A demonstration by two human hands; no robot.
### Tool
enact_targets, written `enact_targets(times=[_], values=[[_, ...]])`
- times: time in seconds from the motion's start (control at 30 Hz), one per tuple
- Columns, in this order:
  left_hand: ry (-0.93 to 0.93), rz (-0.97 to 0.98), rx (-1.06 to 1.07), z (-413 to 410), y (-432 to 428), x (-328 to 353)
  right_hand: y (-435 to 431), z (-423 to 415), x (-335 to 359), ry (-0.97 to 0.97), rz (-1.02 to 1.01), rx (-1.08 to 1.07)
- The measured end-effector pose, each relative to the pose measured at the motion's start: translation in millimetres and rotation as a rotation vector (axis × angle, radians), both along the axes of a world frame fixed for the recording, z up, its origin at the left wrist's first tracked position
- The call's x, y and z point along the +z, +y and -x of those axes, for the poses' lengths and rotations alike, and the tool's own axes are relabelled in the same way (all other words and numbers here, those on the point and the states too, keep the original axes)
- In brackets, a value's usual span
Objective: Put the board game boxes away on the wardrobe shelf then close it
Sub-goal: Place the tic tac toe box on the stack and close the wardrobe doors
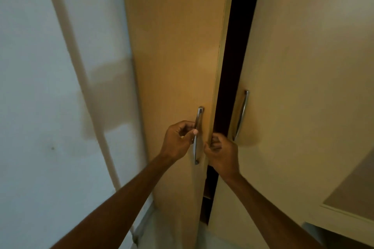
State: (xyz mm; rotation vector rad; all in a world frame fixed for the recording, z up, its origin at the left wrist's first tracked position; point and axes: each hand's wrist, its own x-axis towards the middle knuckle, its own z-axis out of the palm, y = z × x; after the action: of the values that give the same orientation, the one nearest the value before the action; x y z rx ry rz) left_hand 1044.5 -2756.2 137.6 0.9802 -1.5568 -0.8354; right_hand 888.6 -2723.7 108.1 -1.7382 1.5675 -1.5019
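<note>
- The plain pale wall (40, 66) fills the left of the frame. A light strip (81, 66) runs down it at a slant; whether it is a pipe or a cable cover I cannot tell.
- The left door (172, 46) of the wardrobe stands slightly ajar at centre.
- The left hand (178, 141), at lower centre, pinches the left handle (199, 115), with thumb and fingers curled round the metal bar.
- A dark gap (232, 66) separates the two doors. Nothing inside can be made out except what may be a shelf edge low down.
- The right hand (220, 153), just right of that handle, has its fingers curled and looks hooked round the free edge of the left door.
- The right door (303, 66) looks shut, and its right handle (241, 115) is untouched.
- A pale surface (354, 198) juts in at lower right.
- No board game boxes are in view, so they are probably already inside. What seems left is bringing the left door fully home.
</note>
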Motion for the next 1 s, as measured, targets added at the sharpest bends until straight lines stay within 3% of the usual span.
enact_targets(times=[0.2,0.4,0.5,1.0], values=[[0.028,-0.103,-0.050,46,-53,-1,-43,38,-1,0.008,0.085,-0.145],[0.013,-0.107,-0.062,82,-91,3,-86,69,3,0.403,0.168,-0.532],[0.006,-0.110,-0.050,95,-111,3,-103,79,9,0.480,0.190,-0.672],[-0.090,-0.053,-0.086,114,-158,-3,-145,98,-4,0.606,0.332,-0.758]])
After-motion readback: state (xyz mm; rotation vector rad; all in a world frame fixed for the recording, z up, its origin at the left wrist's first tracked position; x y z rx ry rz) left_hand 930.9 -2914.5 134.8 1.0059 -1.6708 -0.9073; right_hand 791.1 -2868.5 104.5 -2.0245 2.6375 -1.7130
